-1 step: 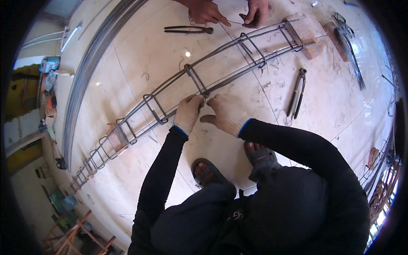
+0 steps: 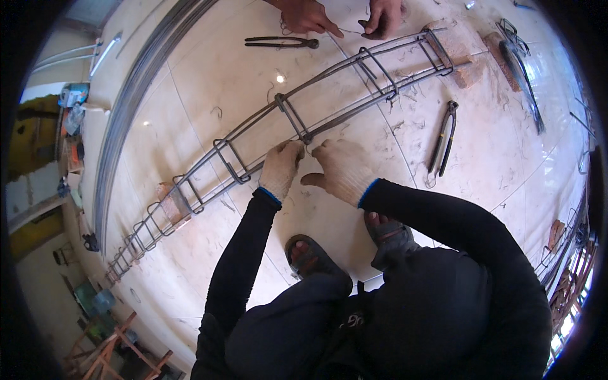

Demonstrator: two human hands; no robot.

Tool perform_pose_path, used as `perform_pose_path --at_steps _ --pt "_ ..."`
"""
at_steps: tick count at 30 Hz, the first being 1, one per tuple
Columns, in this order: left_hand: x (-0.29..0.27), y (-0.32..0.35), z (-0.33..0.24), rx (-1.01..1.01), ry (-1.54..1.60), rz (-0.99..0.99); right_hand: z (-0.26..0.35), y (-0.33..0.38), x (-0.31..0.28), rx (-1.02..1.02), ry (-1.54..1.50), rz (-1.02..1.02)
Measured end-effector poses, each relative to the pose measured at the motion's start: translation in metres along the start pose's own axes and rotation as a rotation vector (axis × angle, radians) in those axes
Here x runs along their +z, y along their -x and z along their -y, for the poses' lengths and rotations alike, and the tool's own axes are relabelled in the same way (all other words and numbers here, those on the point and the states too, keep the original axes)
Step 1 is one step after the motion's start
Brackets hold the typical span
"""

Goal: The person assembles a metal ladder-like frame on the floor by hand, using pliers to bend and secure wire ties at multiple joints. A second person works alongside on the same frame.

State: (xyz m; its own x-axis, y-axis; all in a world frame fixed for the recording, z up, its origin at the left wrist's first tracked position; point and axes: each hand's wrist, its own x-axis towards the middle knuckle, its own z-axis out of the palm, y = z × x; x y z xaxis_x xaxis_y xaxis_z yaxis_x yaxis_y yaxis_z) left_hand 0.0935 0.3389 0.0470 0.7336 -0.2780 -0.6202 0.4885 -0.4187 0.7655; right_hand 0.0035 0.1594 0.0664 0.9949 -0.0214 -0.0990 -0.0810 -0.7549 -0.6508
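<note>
Construction site: rebar cage (image 2: 329, 95), pincers (image 2: 442, 138), bricks (image 2: 457, 60) on floor.

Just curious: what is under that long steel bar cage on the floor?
The rebar cage rests on bricks at two spots, above a pale tiled floor. Under the gloved hands nothing shows.

off-white gloves (image 2: 345, 170), blue cuffs, seemingly dark-grey rebar cage (image 2: 329, 98).

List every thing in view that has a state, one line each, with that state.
left hand: gloved, fingertips at the rebar cage's near bar
right hand: gloved, touching the same spot
rebar cage: lying lengthwise on the floor, resting on bricks
near pincers: lying on the floor, unheld
far pincers: lying on the floor, unheld
co-worker's hands: bare, working thin wire
</note>
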Motion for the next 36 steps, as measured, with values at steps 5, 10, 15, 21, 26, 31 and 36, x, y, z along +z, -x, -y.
perform_pose_path --at_steps 5,10,15,21,26,31,36 --pt "0.011 0.006 0.012 -0.065 0.236 0.001 -0.011 -0.023 -0.009 0.132 -0.144 -0.210" --pt "0.018 0.001 0.028 0.039 0.296 -0.035 -0.012 -0.090 -0.034 0.348 -0.334 0.391" --pt "0.032 0.009 0.018 0.145 0.166 -0.133 -0.019 -0.118 -0.015 0.278 -0.286 0.576" --pt "0.031 0.023 0.014 0.231 0.014 -0.161 -0.026 -0.145 0.007 -0.561 0.587 0.842" --pt "0.041 0.025 0.048 0.097 0.256 -0.231 -0.024 -0.143 0.030 -0.480 0.818 0.759" --pt "0.053 0.019 0.030 -0.219 1.085 0.200 -0.009 -0.139 0.000 -0.376 0.643 0.753" --pt "0.042 0.004 0.064 -0.002 0.776 0.078 0.010 -0.139 -0.018 -0.078 0.430 0.633"
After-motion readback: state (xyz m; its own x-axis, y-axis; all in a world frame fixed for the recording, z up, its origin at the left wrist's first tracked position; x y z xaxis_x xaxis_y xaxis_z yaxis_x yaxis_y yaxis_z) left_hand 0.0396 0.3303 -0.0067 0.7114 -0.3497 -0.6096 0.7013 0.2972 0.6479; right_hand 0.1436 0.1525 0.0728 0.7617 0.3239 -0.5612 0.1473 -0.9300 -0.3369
